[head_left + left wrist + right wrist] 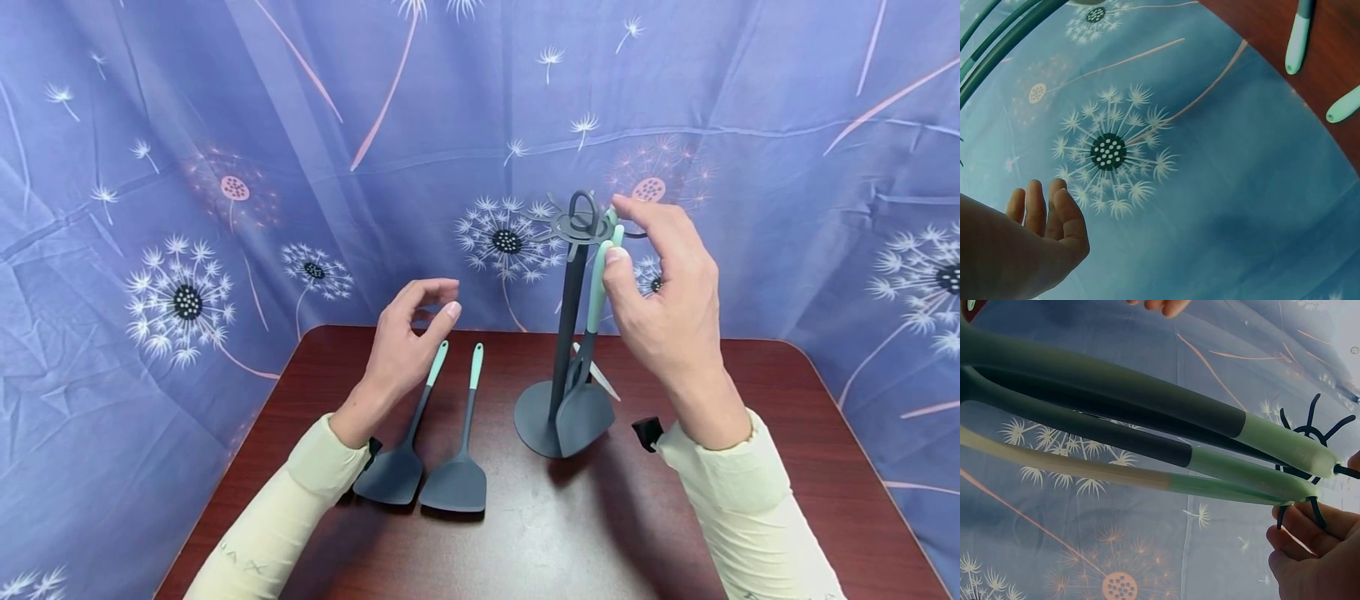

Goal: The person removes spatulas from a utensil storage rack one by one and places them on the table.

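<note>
A dark grey utensil stand (572,317) with a round base and curved hooks on top stands right of centre. A grey turner with a mint handle (598,287) hangs from it, as do another dark utensil (1254,472) and a beige-shafted utensil (1085,465); their heads are partly hidden. My right hand (667,292) is at the hooks, thumb beside the turner's handle end and fingers spread apart. Near the mint handles of two grey turners, one on the left (393,475) and one beside it (455,485), my left hand (405,342) hovers, loosely curled and holding nothing.
The brown table (517,558) has rounded back corners. A blue curtain (420,100) with dandelion prints hangs behind and beside it. Both turners on the table lie side by side, handles toward the back.
</note>
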